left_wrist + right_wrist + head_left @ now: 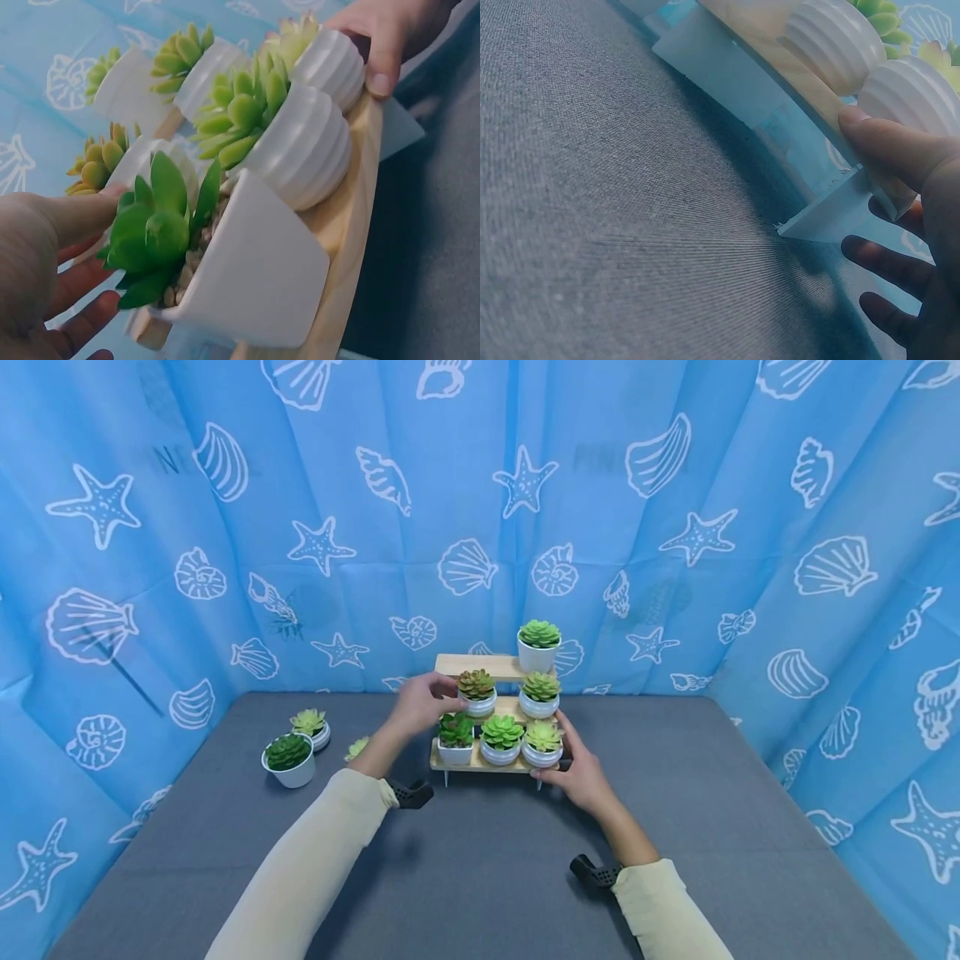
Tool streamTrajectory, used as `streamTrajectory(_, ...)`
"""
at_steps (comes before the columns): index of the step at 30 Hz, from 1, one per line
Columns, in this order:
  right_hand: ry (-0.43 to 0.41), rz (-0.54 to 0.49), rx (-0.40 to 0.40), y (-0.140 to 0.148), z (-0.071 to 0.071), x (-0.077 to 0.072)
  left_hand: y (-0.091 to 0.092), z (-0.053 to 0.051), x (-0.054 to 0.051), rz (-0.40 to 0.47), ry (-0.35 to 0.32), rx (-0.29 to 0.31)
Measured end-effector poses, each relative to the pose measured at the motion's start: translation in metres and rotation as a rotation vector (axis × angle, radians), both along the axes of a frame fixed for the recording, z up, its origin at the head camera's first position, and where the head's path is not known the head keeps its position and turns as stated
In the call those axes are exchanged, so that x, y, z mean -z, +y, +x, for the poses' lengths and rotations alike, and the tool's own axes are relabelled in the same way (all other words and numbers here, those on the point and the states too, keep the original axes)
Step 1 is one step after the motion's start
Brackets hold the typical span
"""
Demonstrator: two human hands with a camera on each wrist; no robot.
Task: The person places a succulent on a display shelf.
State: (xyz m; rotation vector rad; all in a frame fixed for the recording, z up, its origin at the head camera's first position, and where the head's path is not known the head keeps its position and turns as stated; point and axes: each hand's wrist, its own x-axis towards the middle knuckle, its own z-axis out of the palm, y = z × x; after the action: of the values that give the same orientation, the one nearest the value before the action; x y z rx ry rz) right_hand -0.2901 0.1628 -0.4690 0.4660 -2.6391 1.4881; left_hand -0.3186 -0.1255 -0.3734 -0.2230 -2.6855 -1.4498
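A three-tier wooden plant stand (476, 666) with white legs holds several small artificial succulents in white pots. My left hand (423, 703) is at the left end of the middle tier. Its thumb and fingers pinch the white pot of a reddish-green succulent (476, 685); the far fingertips are partly hidden. In the left wrist view, a dark green succulent in a square pot (259, 262) stands in front of that hand. My right hand (585, 777) grips the right end of the bottom tier, thumb on the wooden edge (810, 90), beside a pale green succulent (542, 739).
On the grey table (480, 860) at left stand a dark green succulent in a white pot (291, 764) and a lighter one (311, 727) behind it. Another pale succulent (356, 747) is partly hidden by the left arm. A blue shell-patterned curtain (480, 510) hangs behind.
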Motion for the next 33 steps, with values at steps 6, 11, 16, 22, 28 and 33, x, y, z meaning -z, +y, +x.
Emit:
streamTrajectory(6,0.005,0.000,-0.003,-0.001,-0.001,0.000,0.006,-0.001,-0.003,-0.014,-0.015,0.032)
streamTrajectory(11,0.004,-0.004,-0.008,-0.001,-0.001,0.001,0.008,-0.005,-0.008,-0.030,-0.039,0.045)
streamTrajectory(16,0.005,-0.015,-0.003,0.000,0.000,0.001,0.011,-0.008,-0.009,-0.048,-0.048,0.059)
streamTrajectory(22,0.013,-0.017,-0.013,-0.001,0.002,0.002,0.008,-0.003,-0.004,0.043,-0.022,0.063)
streamTrajectory(28,0.023,-0.025,-0.013,-0.001,0.001,0.002,-0.003,0.013,-0.002,0.151,0.115,0.008)
streamTrajectory(33,0.014,-0.021,-0.007,0.001,0.000,0.000,-0.015,0.033,-0.002,0.166,0.225,-0.085)
